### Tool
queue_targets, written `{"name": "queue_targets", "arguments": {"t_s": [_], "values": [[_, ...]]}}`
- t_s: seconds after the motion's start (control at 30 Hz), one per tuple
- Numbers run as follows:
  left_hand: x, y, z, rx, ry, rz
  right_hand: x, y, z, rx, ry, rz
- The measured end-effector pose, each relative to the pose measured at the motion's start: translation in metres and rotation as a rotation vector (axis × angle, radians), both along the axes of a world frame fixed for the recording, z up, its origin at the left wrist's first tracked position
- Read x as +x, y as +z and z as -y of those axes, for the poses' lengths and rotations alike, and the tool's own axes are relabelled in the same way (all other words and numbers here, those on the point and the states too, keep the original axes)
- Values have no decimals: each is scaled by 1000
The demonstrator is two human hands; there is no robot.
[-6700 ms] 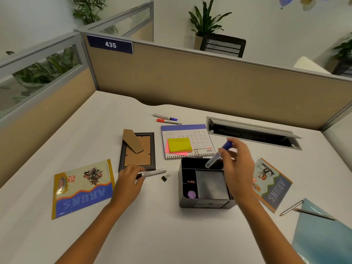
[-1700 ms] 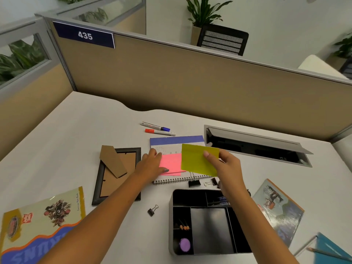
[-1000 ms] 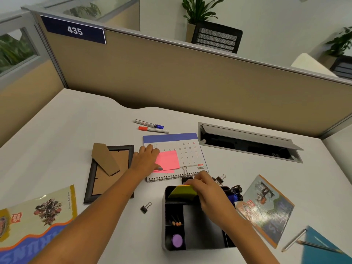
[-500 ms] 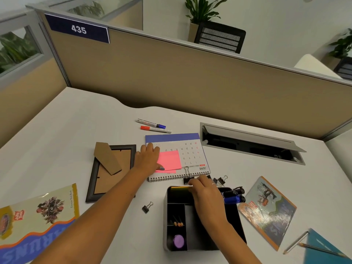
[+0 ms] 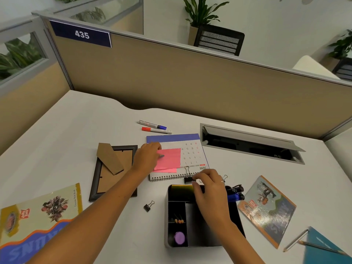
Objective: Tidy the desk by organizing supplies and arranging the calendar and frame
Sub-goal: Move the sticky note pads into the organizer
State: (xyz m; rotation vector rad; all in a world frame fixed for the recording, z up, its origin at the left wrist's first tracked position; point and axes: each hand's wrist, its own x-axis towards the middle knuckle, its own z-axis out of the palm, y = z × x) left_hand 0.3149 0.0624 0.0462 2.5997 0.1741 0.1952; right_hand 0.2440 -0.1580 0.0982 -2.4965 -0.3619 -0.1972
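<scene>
Now dropped into the organizer (image 5: 190, 221) back compartment near the tabletop's front edge: yellow sticky pad (image 5: 181, 188). Right hand (image 5: 209, 189) grip loosening above it; left hand (image 5: 148, 157) flat, ungrasping, on pink sticky pad (image 5: 169, 159) atop calendar (image 5: 190, 155). Supplies step underway; next, probably lifting pink pad.

bare forearms, seemingly a ring (image 5: 222, 181)
</scene>
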Motion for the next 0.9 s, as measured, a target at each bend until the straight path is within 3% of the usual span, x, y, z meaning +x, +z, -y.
{"name": "queue_targets", "arguments": {"t_s": [0.17,0.33,0.53,0.67,0.8,0.9], "values": [[-18,30,1,-402,25,164,13,16,-5,218,-7,-124],[-38,62,12,-624,-100,94,28,29,-14,358,-11,-307],[-54,64,17,-732,-176,43,27,36,-6,341,28,-86],[-53,39,6,-643,-109,18,15,36,16,301,152,-20],[-39,4,-6,-372,-16,-31,3,32,32,43,308,107],[-24,-11,-8,-127,-10,-172,-1,25,33,-100,381,131]]}}
